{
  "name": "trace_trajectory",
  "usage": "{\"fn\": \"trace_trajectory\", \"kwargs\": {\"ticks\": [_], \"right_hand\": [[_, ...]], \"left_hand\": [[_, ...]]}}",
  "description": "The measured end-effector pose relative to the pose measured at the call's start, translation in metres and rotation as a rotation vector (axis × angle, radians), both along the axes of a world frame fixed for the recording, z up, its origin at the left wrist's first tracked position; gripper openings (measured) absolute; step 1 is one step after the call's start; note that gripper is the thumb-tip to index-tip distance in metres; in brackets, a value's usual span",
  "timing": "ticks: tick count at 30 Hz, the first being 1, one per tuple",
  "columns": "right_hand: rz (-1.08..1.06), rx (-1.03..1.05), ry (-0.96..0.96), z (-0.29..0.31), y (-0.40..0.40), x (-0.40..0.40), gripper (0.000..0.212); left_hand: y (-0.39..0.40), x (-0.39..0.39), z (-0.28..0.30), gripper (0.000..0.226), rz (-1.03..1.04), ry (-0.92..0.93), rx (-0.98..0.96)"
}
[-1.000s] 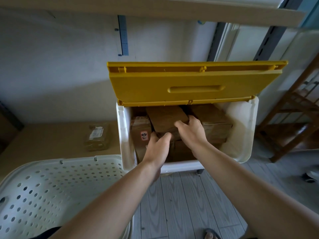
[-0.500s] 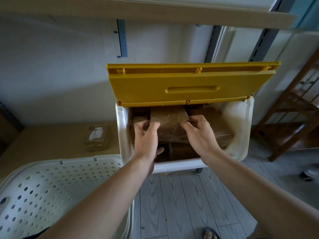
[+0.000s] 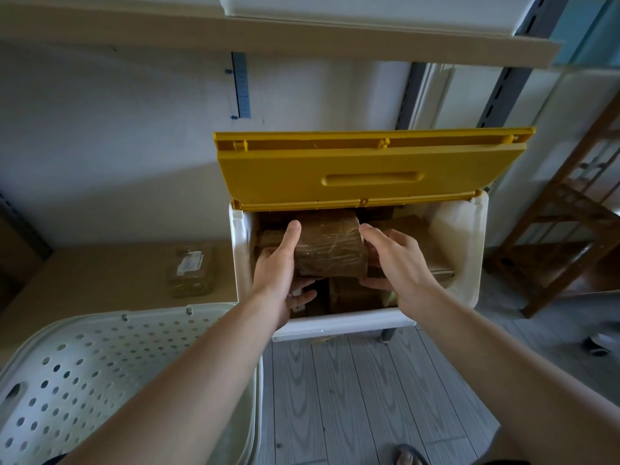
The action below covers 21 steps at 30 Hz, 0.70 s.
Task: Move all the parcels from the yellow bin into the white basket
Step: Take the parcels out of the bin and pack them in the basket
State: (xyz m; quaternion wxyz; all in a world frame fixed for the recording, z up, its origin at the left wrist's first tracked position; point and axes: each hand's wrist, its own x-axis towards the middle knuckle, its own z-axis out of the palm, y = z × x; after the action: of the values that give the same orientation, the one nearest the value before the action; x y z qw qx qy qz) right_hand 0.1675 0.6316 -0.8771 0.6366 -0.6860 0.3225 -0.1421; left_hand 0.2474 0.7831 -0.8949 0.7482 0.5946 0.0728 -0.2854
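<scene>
Two hands on one parcel. Left to right: white perforated plastic basket (image 3: 110,370) at lower left, a taped brown parcel (image 3: 194,270) on the tan shelf (image 3: 100,276) behind it. White bin with raised yellow lid (image 3: 365,172) in the centre. Left hand (image 3: 280,273) grips the brown tape-wrapped parcel (image 3: 330,248) on its left side, right hand (image 3: 399,263) grasps its right side (parcel inside the bin opening, over other brown parcels (image 3: 419,250)).

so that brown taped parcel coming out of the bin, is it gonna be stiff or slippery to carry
Probably fairly stiff: the parcel keeps its blocky shape between the left hand and right hand. Its glossy tape wrap may be a little slick. Using both hands hints at bulk or some weight, though that can't be confirmed.
</scene>
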Motion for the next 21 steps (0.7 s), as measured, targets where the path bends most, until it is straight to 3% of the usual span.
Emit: {"fn": "trace_trajectory", "kwargs": {"ticks": [5,7,10,13,15,17,21], "right_hand": [[0.032,-0.053,0.075,-0.001,-0.013,0.003,0.063],[0.063,0.034,0.073,-0.003,-0.014,0.009,0.057],[0.106,0.209,0.094,-0.008,-0.011,0.022,0.075],[0.14,0.233,0.109,-0.008,-0.014,0.024,0.054],[0.202,0.224,0.121,-0.004,-0.014,0.02,0.033],[0.254,0.232,0.112,-0.005,-0.015,0.018,0.032],[0.275,0.248,0.082,-0.002,-0.022,0.015,0.032]], "left_hand": [[0.0,0.002,0.0,0.04,0.01,0.001,-0.038],[-0.001,-0.001,-0.004,0.046,-0.011,-0.007,-0.037],[0.002,-0.006,-0.009,0.044,-0.089,-0.021,-0.047],[0.008,-0.006,-0.011,0.041,-0.168,-0.039,-0.035],[0.012,-0.004,-0.009,0.052,-0.226,-0.009,-0.032],[0.016,0.001,-0.007,0.058,-0.236,0.034,-0.024],[0.017,0.004,-0.001,0.034,-0.215,0.082,-0.076]]}}
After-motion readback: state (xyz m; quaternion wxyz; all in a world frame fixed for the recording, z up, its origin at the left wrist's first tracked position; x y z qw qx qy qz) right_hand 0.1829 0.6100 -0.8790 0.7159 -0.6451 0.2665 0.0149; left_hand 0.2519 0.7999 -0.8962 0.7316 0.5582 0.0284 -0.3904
